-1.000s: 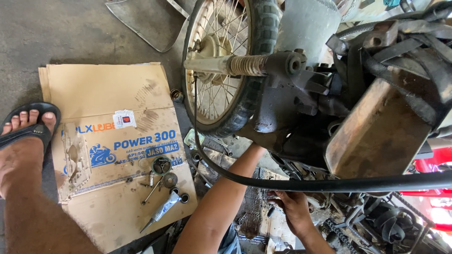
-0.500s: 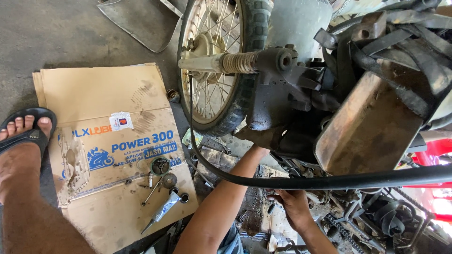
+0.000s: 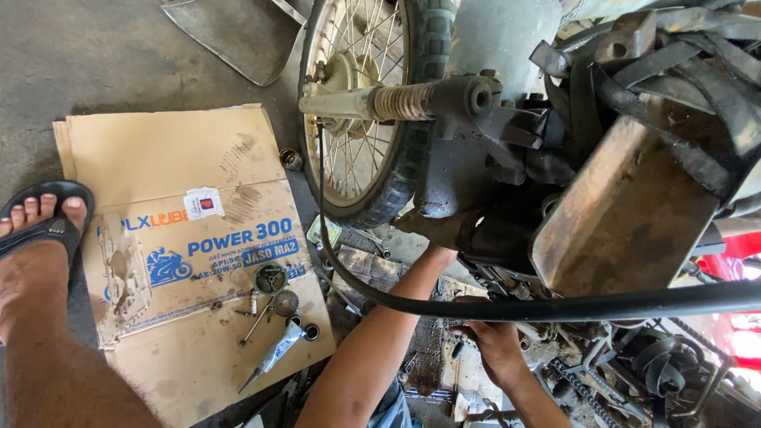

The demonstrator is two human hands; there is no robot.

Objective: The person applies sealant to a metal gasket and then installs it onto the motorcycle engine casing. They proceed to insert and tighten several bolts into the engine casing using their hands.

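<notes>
A motorbike stands over me with its spoked rear wheel (image 3: 357, 158) and rusty shock absorber (image 3: 400, 101) at the top. My left hand (image 3: 437, 231) reaches up under the dark frame beside the tyre, and its fingers are hidden against the metal. My right hand (image 3: 495, 345) is lower, just under a thick black hose (image 3: 555, 305). Its fingers curl among greasy engine parts, and I cannot make out what they touch. A drive chain (image 3: 587, 396) lies to the right of that hand.
A flattened cardboard sheet (image 3: 158, 158) lies on the concrete at left, holding a round metal part (image 3: 270, 277), small rings and bolts, and a grey tool (image 3: 273, 357). My foot in a black sandal (image 3: 40, 230) rests at its left edge. A metal panel (image 3: 230, 40) lies at the top.
The view has drifted slightly. Both hands stay at the same spots under the bike, and nothing on the cardboard has moved.
</notes>
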